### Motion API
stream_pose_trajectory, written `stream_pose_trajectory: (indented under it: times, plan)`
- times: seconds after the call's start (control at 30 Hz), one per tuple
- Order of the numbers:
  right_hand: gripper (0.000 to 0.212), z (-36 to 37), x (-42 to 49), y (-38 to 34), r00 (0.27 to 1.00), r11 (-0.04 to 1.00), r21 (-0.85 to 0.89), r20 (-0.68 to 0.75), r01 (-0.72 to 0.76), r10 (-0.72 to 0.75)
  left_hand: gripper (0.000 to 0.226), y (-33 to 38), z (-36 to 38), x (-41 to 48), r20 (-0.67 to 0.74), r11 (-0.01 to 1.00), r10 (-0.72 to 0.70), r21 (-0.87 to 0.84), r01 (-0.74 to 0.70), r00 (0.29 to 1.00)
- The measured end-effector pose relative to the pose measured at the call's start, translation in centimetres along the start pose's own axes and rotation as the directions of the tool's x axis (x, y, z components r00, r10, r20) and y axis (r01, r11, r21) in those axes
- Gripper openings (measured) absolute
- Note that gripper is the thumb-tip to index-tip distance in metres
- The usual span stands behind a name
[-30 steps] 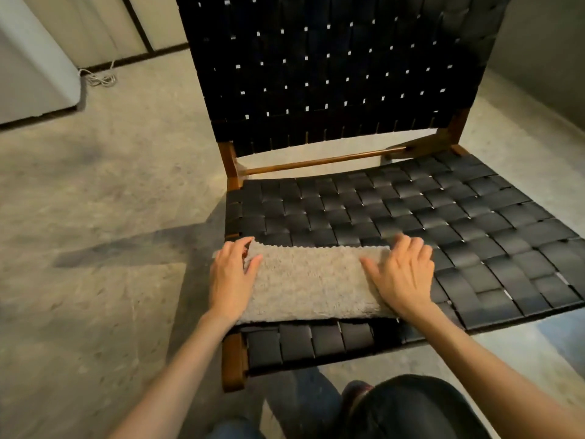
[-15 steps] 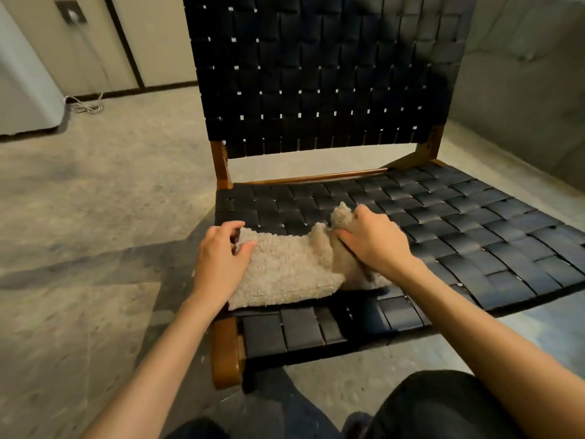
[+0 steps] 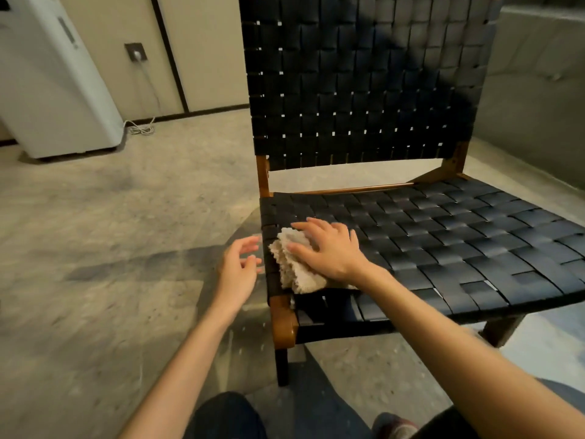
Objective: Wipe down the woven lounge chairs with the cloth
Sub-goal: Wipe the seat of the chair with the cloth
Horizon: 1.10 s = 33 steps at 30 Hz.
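Beige shaggy cloth (image 3: 294,264) is no longer spread flat under both hands. It's now bunched into a folded lump at the near-left corner of the woven chair seat (image 3: 443,242). Left hand (image 3: 237,270) has let go and hangs off the seat's left edge over the floor (image 3: 110,248), fingers loose, holding nothing, motion-blurred. Right hand (image 3: 329,251) alone presses the cloth, fingers flat and spread, pointing left. Cloth's long axis runs near-to-far along the seat's left edge. Layered folds show on its left side.
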State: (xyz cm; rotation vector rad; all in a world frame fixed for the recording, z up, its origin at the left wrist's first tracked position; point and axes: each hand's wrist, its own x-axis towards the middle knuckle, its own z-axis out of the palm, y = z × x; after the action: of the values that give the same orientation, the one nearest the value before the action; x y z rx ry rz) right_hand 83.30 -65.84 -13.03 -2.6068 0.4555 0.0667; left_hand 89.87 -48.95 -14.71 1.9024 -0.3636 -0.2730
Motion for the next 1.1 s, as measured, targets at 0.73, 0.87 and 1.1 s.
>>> stream_pose_trajectory:
  times: [0.73,0.87,1.1]
  plan:
    - [0.046,4.5,-4.1,-2.3,0.993,0.99,-0.116,-0.096,-0.078,0.067,0.044,-0.7,0.6,1.9,0.111,0.99,-0.137,-0.021,0.141,0.984]
    - [0.041,4.5,-1.6,-2.1,0.99,0.994,-0.096,-0.133,-0.053,0.04,0.045,-1.3,0.7,3.4,0.115,0.988,-0.151,-0.021,0.154,0.982]
    - [0.04,4.8,4.4,-1.2,0.985,0.996,-0.011,-0.151,-0.088,0.085,0.049,-2.1,1.1,6.1,0.129,0.984,-0.18,0.023,0.179,0.975]
